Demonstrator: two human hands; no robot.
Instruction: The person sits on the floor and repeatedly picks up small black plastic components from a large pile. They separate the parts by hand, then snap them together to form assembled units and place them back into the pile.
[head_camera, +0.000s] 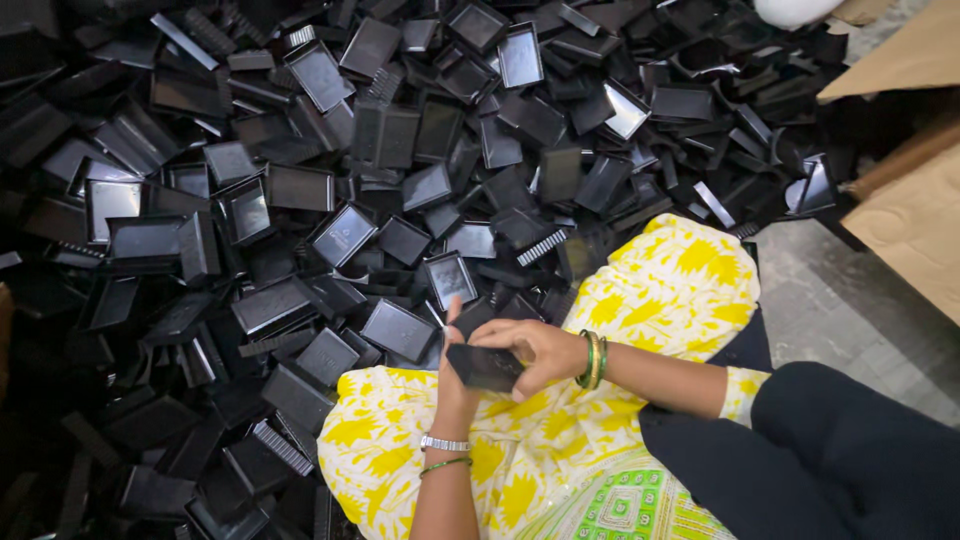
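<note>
Fingers of both hands grip a black plastic box (484, 366); black trays (300, 200) heaped beside.

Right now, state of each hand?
Left hand: closed on the small black rectangular plastic part.
Right hand: closed on the same part.

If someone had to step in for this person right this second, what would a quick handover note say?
Left hand: raised over the lap, holding one side of a small black plastic piece, thumb up.
Right hand: closed over the same piece from the other side; both hands have a grip on it.
Things: a big pile of black plastic trays covers the floor in front and to the left, some open side up, some flipped. Cardboard boxes stand at the right on the grey floor.
Done: one piece is out of the pile and in hand.
Left: the pile looks unsorted; no finished stack is in view.
</note>
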